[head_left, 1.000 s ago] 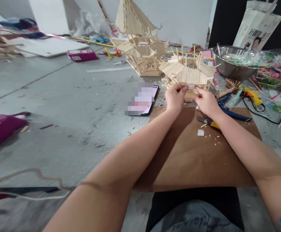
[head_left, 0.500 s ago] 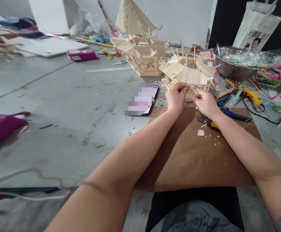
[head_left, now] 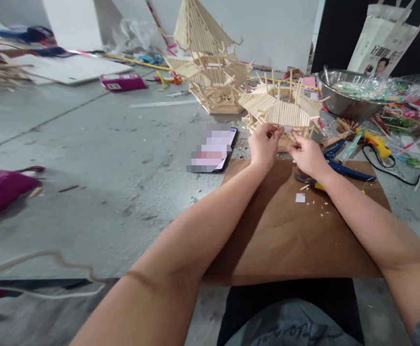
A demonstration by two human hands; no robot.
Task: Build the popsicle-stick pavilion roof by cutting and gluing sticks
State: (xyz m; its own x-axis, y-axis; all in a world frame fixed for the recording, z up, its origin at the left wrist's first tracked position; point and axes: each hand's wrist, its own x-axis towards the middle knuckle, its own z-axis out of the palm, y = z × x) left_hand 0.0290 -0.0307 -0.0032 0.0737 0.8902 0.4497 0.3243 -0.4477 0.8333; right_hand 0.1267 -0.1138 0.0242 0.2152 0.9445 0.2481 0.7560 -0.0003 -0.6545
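Observation:
My left hand (head_left: 264, 146) and my right hand (head_left: 309, 154) are both closed, pinching the two ends of a small white paper piece (head_left: 287, 129). They hold it against the front, just below the sloping roof, of a pagoda model (head_left: 284, 113) built from thin wooden sticks. Upright sticks rise from the top of that model. Behind it to the left stands a taller stick pagoda (head_left: 210, 77) with a pointed roof. A small white square (head_left: 300, 198) lies on the brown sheet (head_left: 289, 240) below my hands. My fingertips partly hide the model's lower front.
A phone (head_left: 213, 150) lies left of my hands. Blue-handled pliers (head_left: 350, 170) and a yellow glue gun (head_left: 377, 142) with a black cord are at the right. Farther back are a metal bowl (head_left: 357, 103) with plastic wrapping and a white bag (head_left: 383, 43). Purple packs (head_left: 123, 81) lie at the left.
Almost nothing differs. Both hands stay at the model's front with the white paper piece between them.

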